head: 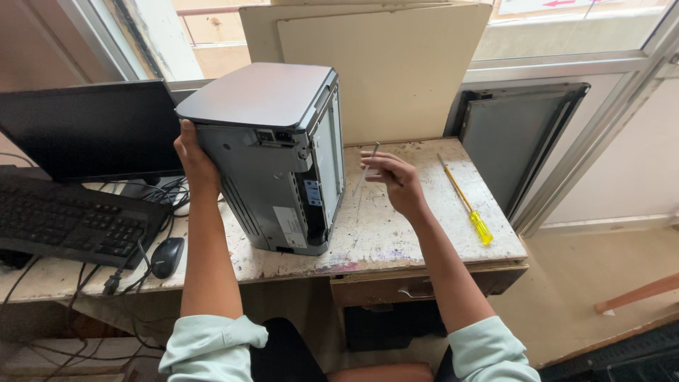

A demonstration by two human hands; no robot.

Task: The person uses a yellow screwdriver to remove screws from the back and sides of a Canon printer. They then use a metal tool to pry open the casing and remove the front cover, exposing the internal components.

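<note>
A grey printer (279, 152) stands tipped on its side on the worn wooden desk (396, 226), its rear panel and ports toward me. My left hand (192, 157) presses against its left edge and holds it steady. My right hand (392, 180) hovers just right of the printer, fingers pinched on a thin metal rod-like tool (366, 170) whose tip points toward the printer's side.
A yellow-handled screwdriver (467, 204) lies on the desk's right part. A black monitor (92, 127), keyboard (67, 219) and mouse (167, 256) with tangled cables sit at left. Beige boards (396, 64) and a framed panel (516, 138) lean at the back.
</note>
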